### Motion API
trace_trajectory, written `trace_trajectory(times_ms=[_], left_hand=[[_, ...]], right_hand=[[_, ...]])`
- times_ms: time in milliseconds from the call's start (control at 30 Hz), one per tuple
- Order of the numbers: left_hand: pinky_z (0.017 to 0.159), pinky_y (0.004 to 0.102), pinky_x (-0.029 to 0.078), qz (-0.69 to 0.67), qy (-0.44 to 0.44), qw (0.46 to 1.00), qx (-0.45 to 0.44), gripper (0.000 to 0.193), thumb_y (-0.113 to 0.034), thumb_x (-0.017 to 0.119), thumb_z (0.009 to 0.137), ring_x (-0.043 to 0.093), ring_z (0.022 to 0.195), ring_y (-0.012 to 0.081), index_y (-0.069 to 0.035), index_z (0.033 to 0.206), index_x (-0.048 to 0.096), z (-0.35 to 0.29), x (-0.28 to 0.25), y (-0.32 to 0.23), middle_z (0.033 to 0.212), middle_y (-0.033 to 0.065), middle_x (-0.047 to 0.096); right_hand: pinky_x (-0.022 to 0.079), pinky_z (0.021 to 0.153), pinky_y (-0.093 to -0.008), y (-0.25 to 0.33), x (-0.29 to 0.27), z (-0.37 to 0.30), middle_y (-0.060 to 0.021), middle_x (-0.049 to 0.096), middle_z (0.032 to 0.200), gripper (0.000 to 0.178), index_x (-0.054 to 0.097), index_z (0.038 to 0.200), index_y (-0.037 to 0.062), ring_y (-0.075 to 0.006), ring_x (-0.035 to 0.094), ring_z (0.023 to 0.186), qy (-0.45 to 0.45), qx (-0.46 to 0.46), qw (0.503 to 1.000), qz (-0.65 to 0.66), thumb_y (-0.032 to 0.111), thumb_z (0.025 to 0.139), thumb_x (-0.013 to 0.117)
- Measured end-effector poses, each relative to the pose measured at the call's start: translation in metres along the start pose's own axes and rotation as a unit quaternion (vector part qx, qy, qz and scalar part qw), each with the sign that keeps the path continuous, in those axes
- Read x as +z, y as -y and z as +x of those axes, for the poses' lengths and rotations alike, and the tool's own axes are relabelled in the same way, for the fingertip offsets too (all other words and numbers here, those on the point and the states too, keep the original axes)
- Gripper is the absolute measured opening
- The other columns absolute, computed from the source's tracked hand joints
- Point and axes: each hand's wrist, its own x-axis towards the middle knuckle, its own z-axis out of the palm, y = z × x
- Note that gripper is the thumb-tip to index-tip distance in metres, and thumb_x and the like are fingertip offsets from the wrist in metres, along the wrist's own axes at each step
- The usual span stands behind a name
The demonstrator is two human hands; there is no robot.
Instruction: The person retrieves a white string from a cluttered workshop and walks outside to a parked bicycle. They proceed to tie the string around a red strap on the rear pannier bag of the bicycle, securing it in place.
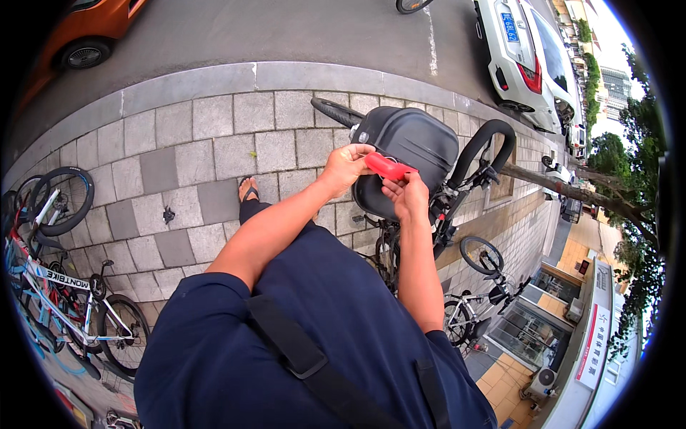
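Both my hands meet over a black hard-shell box (411, 139) fixed on a bicycle. Between them is a red, smooth, rounded tube-like thing (389, 168); its exact kind I cannot make out. My left hand (346, 169) pinches its left end with thumb and fingers. At its right end, my right hand (409, 196) grips with the thumb on top and the fingers curled below. The bicycle's tyre (337, 112) pokes out beyond the box on the far left side. Much of the bicycle's frame is hidden behind the box and my right arm.
A padded black loop (493, 136) rises right of the box. Several parked bicycles (71, 279) stand at the left, another bicycle (475, 300) at the right. Past the kerb (307, 75) are a white car (525, 64) and an orange car (86, 36). A tree trunk (564, 187) leans at the right.
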Motion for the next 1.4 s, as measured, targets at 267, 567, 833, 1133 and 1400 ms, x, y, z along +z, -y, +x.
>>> trace_trajectory(times_ms=[267, 567, 833, 1133, 1400], left_hand=[[0.087, 0.0361, 0.065, -0.004, -0.043, 0.999, -0.02, 0.045, -0.007, 0.074, 0.098, 0.073, 0.101, 0.0224, 0.008, 0.133, 0.052, 0.0, -0.002, -0.002, 0.114, 0.0156, 0.07], [0.086, 0.0394, 0.066, -0.034, -0.059, 0.997, -0.044, 0.039, -0.007, 0.072, 0.099, 0.074, 0.1, 0.0241, 0.006, 0.129, 0.051, 0.002, -0.006, -0.001, 0.111, 0.0153, 0.071], [0.068, 0.0319, 0.064, -0.022, 0.02, 0.995, -0.099, 0.036, -0.012, 0.071, 0.102, 0.07, 0.072, 0.0167, 0.001, 0.129, 0.051, 0.005, -0.013, -0.01, 0.1, 0.011, 0.07], [0.074, 0.034, 0.064, -0.08, 0.085, 0.988, -0.106, 0.035, -0.003, 0.063, 0.104, 0.07, 0.09, 0.0203, 0.0, 0.136, 0.049, -0.008, 0.025, -0.01, 0.105, 0.0118, 0.066], [0.079, 0.0381, 0.064, -0.161, 0.071, 0.983, -0.049, 0.027, -0.003, 0.059, 0.106, 0.073, 0.092, 0.0268, 0.0, 0.131, 0.052, -0.053, -0.031, -0.037, 0.103, 0.0145, 0.067]], right_hand=[[0.061, 0.066, -0.0433, -0.001, 0.006, -0.003, -0.0156, 0.065, 0.093, 0.024, 0.054, 0.114, -0.0024, -0.0314, 0.074, 0.076, -0.011, -0.003, 1.0, -0.022, 0.017, 0.102, 0.045], [0.06, 0.066, -0.0426, -0.002, 0.004, -0.006, -0.016, 0.067, 0.094, 0.027, 0.056, 0.116, -0.0018, -0.0309, 0.074, 0.077, -0.017, 0.001, 1.0, -0.022, 0.019, 0.103, 0.045], [0.06, 0.067, -0.0426, -0.002, -0.007, -0.005, -0.0135, 0.068, 0.094, 0.027, 0.059, 0.116, 0.0033, -0.0283, 0.072, 0.077, -0.014, -0.002, 1.0, 0.021, 0.026, 0.103, 0.051], [0.06, 0.078, -0.0401, -0.007, -0.023, -0.017, -0.0095, 0.073, 0.103, 0.029, 0.067, 0.118, 0.0103, -0.0231, 0.071, 0.09, -0.007, -0.023, 0.984, 0.176, 0.035, 0.103, 0.064], [0.059, 0.081, -0.038, -0.029, -0.073, -0.006, -0.0069, 0.074, 0.096, 0.023, 0.069, 0.1, 0.0059, -0.0209, 0.07, 0.084, 0.069, -0.041, 0.97, 0.228, 0.026, 0.102, 0.06]])
